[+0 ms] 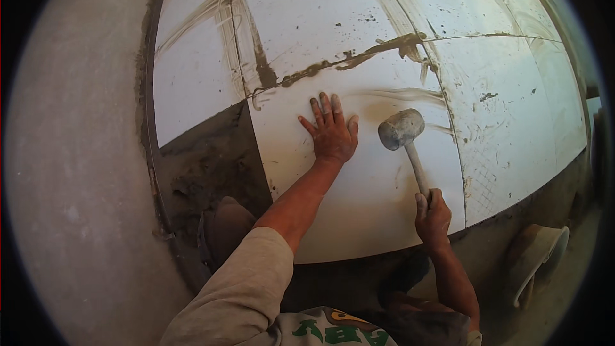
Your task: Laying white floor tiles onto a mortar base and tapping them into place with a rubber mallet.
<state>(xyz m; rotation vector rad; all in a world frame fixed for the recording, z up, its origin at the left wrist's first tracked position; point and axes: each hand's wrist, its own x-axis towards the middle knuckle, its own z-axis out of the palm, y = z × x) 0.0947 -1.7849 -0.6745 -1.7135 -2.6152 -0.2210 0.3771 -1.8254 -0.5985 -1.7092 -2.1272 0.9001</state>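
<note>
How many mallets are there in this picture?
1: the mallet, held by its handle in the right grip, its head to the right of the left grip, spread on a white tile. Others may hide in the dark edges.

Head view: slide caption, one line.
Left hand spread on a white tile, right hand gripping a grey-headed mallet over it.

Place: building site
Surface: large white flat tiles (368, 195), smeared brown mortar (408, 41)
Gap: dark rough bedding (214, 147)
Tool: grey cylindrical-headed mallet (406, 133)
</note>
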